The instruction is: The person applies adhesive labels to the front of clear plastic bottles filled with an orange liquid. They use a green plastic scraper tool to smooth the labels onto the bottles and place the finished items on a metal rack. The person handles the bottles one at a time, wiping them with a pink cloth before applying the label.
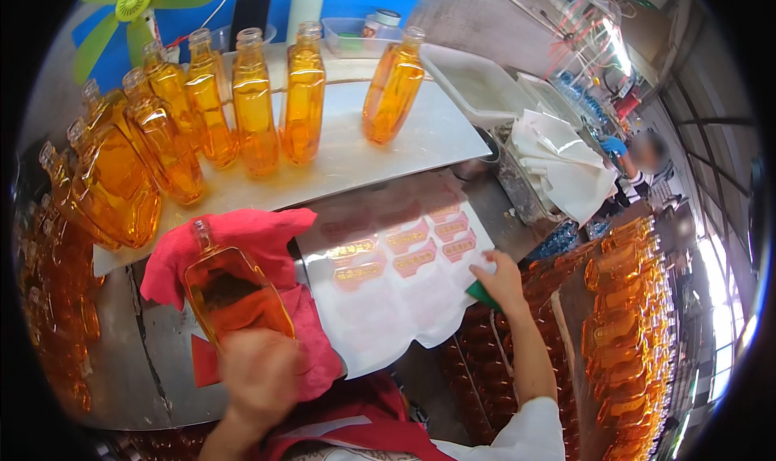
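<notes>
An amber glass bottle [234,287] lies on a pink cloth [279,227], its neck pointing away from me. My left hand [263,372] is at the bottle's near end, smeared by motion, so its grip does not show. A flat red piece [205,362] sticks out beside that hand. To the right of the cloth lies a white backing sheet [372,319] with several gold-and-pink labels [414,259] on its far part. My right hand [503,282] is at the sheet's right edge, fingers bent, with a flat green piece [482,294] held under them.
Several amber bottles [255,113] stand on a white board [339,158] at the back. A green fan [133,4] is far left. White cloths [558,158] fill a tray at right. Rows of amber bottles [626,332] stand lower right; another person [647,158] is beyond.
</notes>
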`<action>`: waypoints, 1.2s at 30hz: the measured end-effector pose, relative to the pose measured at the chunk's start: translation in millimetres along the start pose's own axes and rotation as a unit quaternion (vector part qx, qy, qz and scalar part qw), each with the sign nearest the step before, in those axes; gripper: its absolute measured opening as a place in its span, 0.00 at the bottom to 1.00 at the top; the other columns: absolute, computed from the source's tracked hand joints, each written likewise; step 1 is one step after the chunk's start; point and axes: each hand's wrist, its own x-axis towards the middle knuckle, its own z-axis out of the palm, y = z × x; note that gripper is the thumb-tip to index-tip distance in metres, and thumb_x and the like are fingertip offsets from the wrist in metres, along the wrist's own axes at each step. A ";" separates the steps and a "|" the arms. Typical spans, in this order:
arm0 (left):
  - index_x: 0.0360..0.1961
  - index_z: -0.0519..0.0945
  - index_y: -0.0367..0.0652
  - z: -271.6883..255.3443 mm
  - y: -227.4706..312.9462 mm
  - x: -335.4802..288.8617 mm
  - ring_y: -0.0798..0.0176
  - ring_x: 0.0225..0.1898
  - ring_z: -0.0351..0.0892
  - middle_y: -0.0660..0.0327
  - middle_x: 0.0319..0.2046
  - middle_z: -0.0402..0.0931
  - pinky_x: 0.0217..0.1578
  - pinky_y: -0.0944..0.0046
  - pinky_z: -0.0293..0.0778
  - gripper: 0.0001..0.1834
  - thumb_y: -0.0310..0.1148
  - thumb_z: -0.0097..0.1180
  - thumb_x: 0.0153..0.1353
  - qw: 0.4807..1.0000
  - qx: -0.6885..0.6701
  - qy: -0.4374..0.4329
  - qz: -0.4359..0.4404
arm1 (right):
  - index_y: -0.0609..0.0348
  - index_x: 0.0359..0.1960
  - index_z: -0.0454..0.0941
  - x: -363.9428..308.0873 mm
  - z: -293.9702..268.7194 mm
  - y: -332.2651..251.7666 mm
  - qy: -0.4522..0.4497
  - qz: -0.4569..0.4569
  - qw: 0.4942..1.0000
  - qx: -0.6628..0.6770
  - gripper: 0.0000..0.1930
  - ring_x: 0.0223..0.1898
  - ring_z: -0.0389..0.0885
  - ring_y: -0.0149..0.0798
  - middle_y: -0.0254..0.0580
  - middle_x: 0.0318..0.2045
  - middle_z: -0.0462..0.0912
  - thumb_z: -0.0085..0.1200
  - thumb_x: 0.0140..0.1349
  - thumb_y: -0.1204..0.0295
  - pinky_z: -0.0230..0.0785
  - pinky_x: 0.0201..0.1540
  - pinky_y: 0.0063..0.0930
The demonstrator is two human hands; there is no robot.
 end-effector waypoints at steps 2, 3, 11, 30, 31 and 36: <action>0.36 0.80 0.41 30.9 34.1 -3.9 0.51 0.39 0.78 0.53 0.39 0.77 0.39 0.56 0.74 0.10 0.28 0.61 0.51 0.981 -0.053 -0.182 0.032 | 0.64 0.47 0.80 26.5 8.0 30.9 -0.021 0.040 0.997 -0.064 0.32 0.49 0.79 0.52 0.55 0.47 0.80 0.69 0.45 0.52 0.71 0.53 0.40; 0.37 0.79 0.40 52.7 45.2 -15.0 0.53 0.40 0.78 0.52 0.41 0.77 0.39 0.58 0.74 0.10 0.29 0.59 0.52 0.975 -0.053 -0.210 0.059 | 0.65 0.47 0.80 39.0 12.0 41.5 -0.048 0.065 0.993 -0.089 0.34 0.49 0.79 0.52 0.55 0.46 0.81 0.69 0.44 0.51 0.71 0.53 0.40; 0.26 0.72 0.44 114.7 70.1 -25.9 0.61 0.29 0.70 0.61 0.26 0.66 0.26 0.64 0.65 0.06 0.31 0.54 0.47 0.954 0.043 -0.278 0.101 | 0.66 0.44 0.81 80.5 -13.2 2.8 -0.201 0.170 0.942 -0.208 0.37 0.49 0.82 0.55 0.57 0.46 0.83 0.73 0.35 0.50 0.74 0.50 0.43; 0.21 0.71 0.46 135.1 61.6 -8.7 0.60 0.26 0.69 0.61 0.23 0.64 0.24 0.61 0.65 0.06 0.30 0.56 0.45 0.978 0.011 -0.199 0.065 | 0.58 0.24 0.86 81.1 7.7 40.7 -0.035 0.097 0.992 -0.074 0.09 0.33 0.84 0.56 0.55 0.27 0.84 0.60 0.42 0.68 0.77 0.40 0.42; 0.22 0.71 0.46 134.7 61.7 -8.9 0.60 0.26 0.70 0.61 0.23 0.65 0.24 0.61 0.65 0.05 0.30 0.56 0.45 0.976 0.015 -0.206 0.066 | 0.58 0.28 0.87 83.4 8.0 40.5 -0.054 0.088 0.988 -0.111 0.13 0.35 0.84 0.56 0.55 0.30 0.85 0.62 0.42 0.65 0.77 0.42 0.42; 0.26 0.73 0.43 128.1 65.9 -9.4 0.55 0.31 0.73 0.57 0.30 0.70 0.30 0.58 0.71 0.08 0.30 0.60 0.47 0.958 -0.047 -0.280 0.032 | 0.64 0.47 0.82 103.3 1.5 9.1 -0.070 0.065 0.986 -0.140 0.36 0.47 0.82 0.54 0.58 0.45 0.83 0.69 0.42 0.46 0.73 0.53 0.41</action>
